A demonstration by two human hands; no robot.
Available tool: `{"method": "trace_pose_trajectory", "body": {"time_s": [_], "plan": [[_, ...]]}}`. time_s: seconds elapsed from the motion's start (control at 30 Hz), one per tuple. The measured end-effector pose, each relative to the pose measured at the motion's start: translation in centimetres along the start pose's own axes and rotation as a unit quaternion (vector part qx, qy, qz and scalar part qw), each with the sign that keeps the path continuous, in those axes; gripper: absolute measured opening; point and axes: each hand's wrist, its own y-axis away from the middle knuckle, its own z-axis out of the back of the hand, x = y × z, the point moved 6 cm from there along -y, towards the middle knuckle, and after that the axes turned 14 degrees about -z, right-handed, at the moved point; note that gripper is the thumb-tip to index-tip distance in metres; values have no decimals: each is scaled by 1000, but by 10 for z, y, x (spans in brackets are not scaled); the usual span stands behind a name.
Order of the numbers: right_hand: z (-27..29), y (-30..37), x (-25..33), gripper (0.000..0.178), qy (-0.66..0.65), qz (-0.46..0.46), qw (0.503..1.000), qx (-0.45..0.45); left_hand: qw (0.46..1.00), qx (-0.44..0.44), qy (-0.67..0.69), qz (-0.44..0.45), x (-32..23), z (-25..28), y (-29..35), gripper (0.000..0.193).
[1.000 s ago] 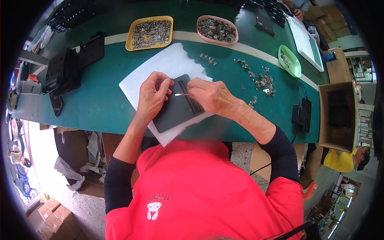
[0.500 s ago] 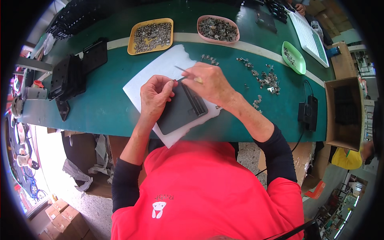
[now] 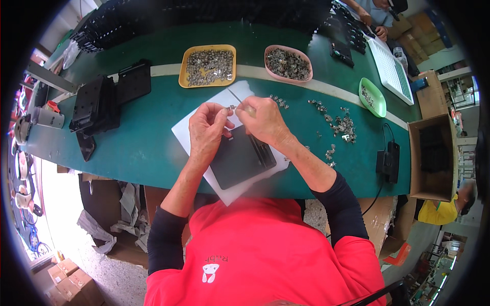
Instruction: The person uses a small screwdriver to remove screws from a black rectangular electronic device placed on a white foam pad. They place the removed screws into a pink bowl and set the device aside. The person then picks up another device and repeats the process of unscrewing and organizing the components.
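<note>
Two hands (image 3: 206, 130) (image 3: 263, 121), lettered red shirt (image 3: 265, 250)

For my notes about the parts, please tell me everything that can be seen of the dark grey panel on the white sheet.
The dark grey panel is flat and roughly rectangular, and looks like matte plastic. A long black slotted recess runs along its right side. It lies on the white sheet, turned slantwise. The left hand and right hand are over its far end, hiding part of it; whether either touches it cannot be told.
</note>
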Motion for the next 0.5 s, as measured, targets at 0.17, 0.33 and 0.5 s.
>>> {"method": "trace_pose_trajectory", "body": {"time_s": [0.17, 0.33, 0.5], "plan": [[3, -12, 6, 15, -85, -56, 995, 9, 1000, 8, -1, -14, 2, -4, -35, 13], [27, -23, -5, 15, -88, -62, 994, -20, 1000, -11, -27, 4, 9, 21, -50, 12], [25, -15, -13, 13, 1, -78, 997, 13, 998, 20, -53, 15, 10, 28, -49, 17]]}}
